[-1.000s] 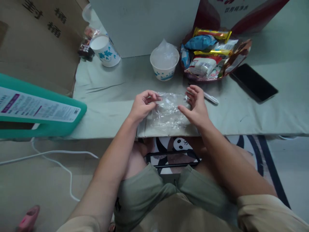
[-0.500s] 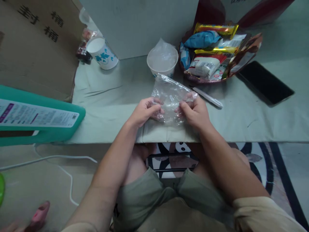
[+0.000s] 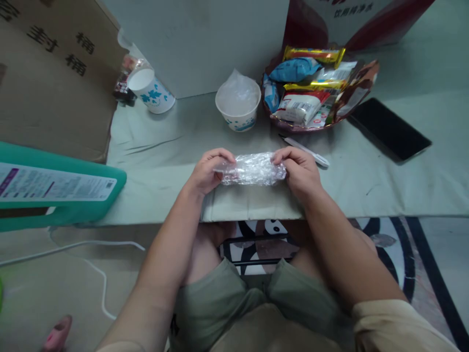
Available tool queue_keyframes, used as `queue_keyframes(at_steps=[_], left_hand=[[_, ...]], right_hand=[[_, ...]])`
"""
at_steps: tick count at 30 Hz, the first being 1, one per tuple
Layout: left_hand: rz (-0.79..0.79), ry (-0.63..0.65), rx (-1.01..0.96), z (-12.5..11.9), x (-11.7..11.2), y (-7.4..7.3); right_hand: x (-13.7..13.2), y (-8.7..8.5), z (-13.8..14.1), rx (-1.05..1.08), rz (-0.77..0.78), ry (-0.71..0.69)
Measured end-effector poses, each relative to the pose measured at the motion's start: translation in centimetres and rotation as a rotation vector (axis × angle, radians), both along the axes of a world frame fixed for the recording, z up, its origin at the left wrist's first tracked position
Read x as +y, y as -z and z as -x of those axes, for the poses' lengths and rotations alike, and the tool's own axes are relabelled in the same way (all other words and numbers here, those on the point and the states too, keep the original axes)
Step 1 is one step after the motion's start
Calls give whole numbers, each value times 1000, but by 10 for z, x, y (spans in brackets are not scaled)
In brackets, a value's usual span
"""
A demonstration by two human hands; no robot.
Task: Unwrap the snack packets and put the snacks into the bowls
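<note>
A clear plastic bag (image 3: 252,169), folded into a narrow crumpled strip, lies near the front edge of the cloth-covered table (image 3: 164,151). My left hand (image 3: 207,171) pinches its left end with curled fingers. At the other end my right hand (image 3: 298,168) grips the strip with closed fingers. Both hands rest low on the table.
Behind the hands stand a paper cup holding clear plastic (image 3: 237,105), a second paper cup (image 3: 150,90) at the back left, a bowl of wrapped snacks (image 3: 311,93), a white pen (image 3: 306,151) and a black phone (image 3: 388,128). A teal box (image 3: 54,183) lies left.
The bag was spread flat, then lifted up between the hands, and is now folded down into a narrow strip held at both ends.
</note>
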State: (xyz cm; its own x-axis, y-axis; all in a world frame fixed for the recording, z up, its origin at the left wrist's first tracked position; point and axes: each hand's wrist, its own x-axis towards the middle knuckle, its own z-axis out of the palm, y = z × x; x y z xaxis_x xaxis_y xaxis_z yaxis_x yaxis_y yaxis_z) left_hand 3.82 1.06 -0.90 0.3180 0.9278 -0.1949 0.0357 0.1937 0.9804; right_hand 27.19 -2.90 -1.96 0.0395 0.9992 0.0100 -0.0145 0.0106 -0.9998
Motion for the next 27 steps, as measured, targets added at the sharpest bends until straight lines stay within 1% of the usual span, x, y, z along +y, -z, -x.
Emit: queue_keyframes(at_steps=[3,5,6,7,10,11,12,13,15,16,18,19,20,21,22,23,25,27], left_hand=[[-11,27,0,3,0,0],[-91,-10,94,4,1,4],[-162,-70,166,4,1,6],[-253,-162,248,3,0,7],[-547,-519,473,0,-5,6],[-615,-568,512,-3,-8,5],[-659,-551,523,-6,-12,3],[-681,-478,506,-11,-16,1],[-670,-273,411,-21,-22,-1],[-632,-171,343,-26,-23,0],[-491,-8,192,-34,-24,3],[-408,40,123,-35,-23,5],[-334,60,71,-36,-21,7],[-284,48,39,-34,-19,9],[-265,-3,30,-32,-16,10],[-279,-85,46,-28,-13,10],[-384,-303,136,-19,-4,6],[-560,-551,242,-13,11,-2]], right_hand=[[-1,1,-2,-42,-12,-62],[-2,2,-1,-120,-27,-57],[-2,3,1,-146,-33,-26],[-2,4,3,-150,-35,16],[-1,5,10,-50,-15,109],[-1,4,13,-20,5,112],[-1,2,16,-1,21,98],[-2,0,19,15,23,72],[-4,-4,25,57,-11,5],[-6,-6,28,94,-31,-27],[-9,-8,33,224,-29,-94],[-9,-9,35,313,3,-141],[-10,-9,35,407,45,-195],[-10,-9,35,486,82,-246],[-9,-8,34,537,104,-278],[-8,-7,32,549,110,-279],[-4,-5,27,470,84,-180],[-1,-2,21,354,53,-46]])
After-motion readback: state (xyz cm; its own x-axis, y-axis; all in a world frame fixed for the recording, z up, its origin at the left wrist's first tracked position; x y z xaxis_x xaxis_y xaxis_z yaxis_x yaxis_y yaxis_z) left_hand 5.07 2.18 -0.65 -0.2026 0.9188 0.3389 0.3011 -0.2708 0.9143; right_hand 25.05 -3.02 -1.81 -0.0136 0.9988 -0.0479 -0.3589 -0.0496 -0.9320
